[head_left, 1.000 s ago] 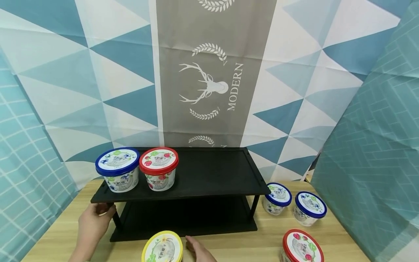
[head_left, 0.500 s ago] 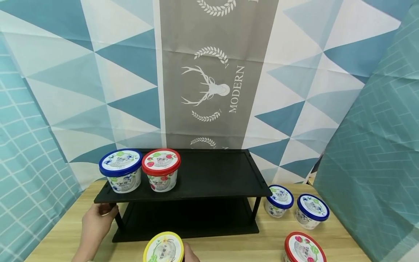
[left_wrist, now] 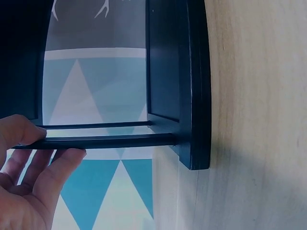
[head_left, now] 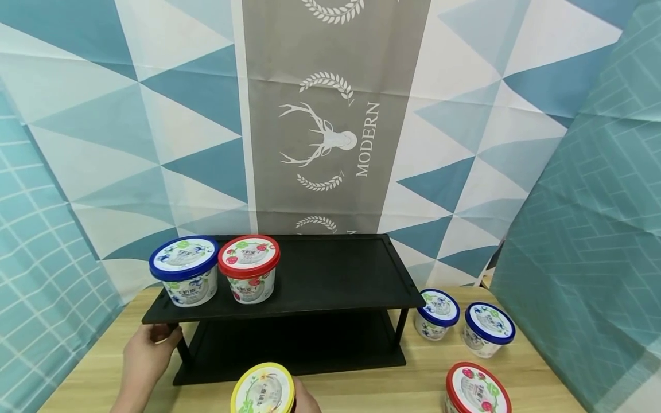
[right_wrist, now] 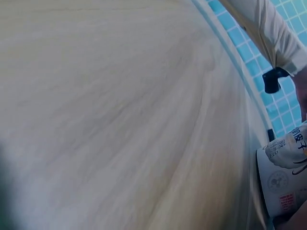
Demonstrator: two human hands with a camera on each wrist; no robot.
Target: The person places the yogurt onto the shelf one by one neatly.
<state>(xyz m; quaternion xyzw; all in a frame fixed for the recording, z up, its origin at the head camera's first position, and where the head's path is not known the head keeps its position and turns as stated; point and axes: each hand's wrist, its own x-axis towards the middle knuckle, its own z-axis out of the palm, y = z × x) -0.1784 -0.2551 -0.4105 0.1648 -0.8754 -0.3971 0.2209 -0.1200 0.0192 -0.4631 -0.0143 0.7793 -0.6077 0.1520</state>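
At the left end of the black two-tier rack [head_left: 341, 275], my left hand [head_left: 147, 355] grips the front post [left_wrist: 120, 141], thumb on one side and fingers on the other. My right hand [head_left: 306, 398] holds a paper tub with a yellow lid [head_left: 263, 391] from its right side, in front of the rack. Most of that hand is cut off by the frame. In the right wrist view the tub's printed white wall [right_wrist: 280, 177] shows at the right edge. A blue-lidded tub [head_left: 185, 269] and a red-lidded tub [head_left: 250, 268] stand side by side on the upper tier's left end.
Right of the rack, two smaller blue-lidded tubs [head_left: 438, 312] [head_left: 489, 328] stand on the wooden table [head_left: 387, 390]. Nearer the front is another red-lidded tub [head_left: 477, 390]. Patterned cloth [head_left: 330, 172] hangs behind, with tiled-print cloth [head_left: 36, 269] at the left.
My right hand has closed in from the right onto the yellow-lidded tub, which has shifted slightly right. My left hand stays on the post. The head view has swayed slightly.
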